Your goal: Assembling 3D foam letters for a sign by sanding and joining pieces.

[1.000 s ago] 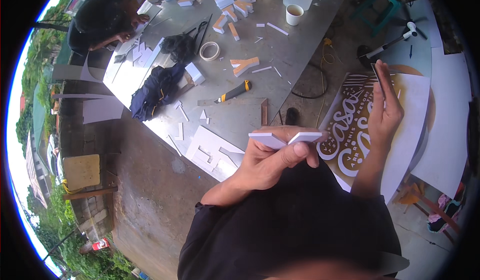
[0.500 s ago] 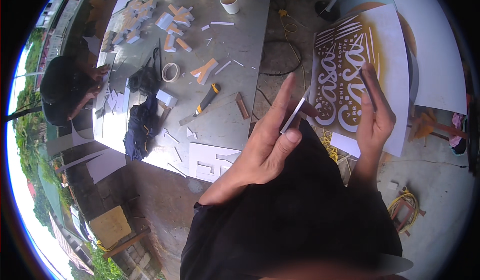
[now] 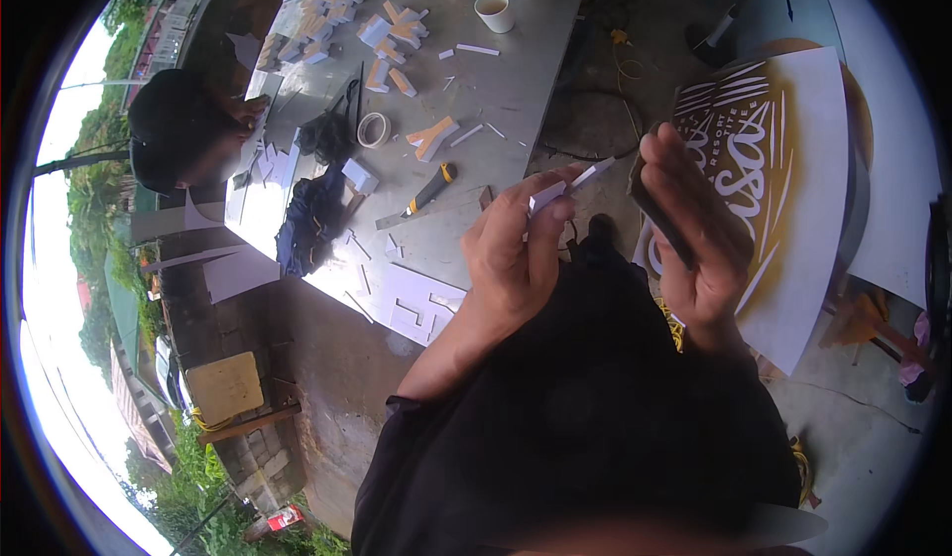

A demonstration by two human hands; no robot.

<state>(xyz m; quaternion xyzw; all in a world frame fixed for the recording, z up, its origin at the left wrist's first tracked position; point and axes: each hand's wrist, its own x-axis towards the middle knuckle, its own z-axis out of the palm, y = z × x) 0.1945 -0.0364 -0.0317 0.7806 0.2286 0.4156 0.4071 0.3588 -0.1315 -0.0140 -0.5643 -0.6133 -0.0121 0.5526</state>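
The left hand [image 3: 511,248] is pinching a white angled piece [image 3: 546,197] in mid-air, just beside a dark flat strip [image 3: 662,221] that the right hand [image 3: 702,234] is gripping along straight fingers. Good handling is probably calling for a flat strip and a tucked left thumb. Nothing is standing between the 2. Beyond, a utility knife [image 3: 432,189], tape roll [image 3: 375,145] and Y-shaped block [image 3: 433,138] are lying on the bench [image 3: 531,75].

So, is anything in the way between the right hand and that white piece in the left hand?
Only the dark strip that the right hand itself holds, on its side facing the left hand and the white piece. Between strip and piece, nothing visible stands in the way.
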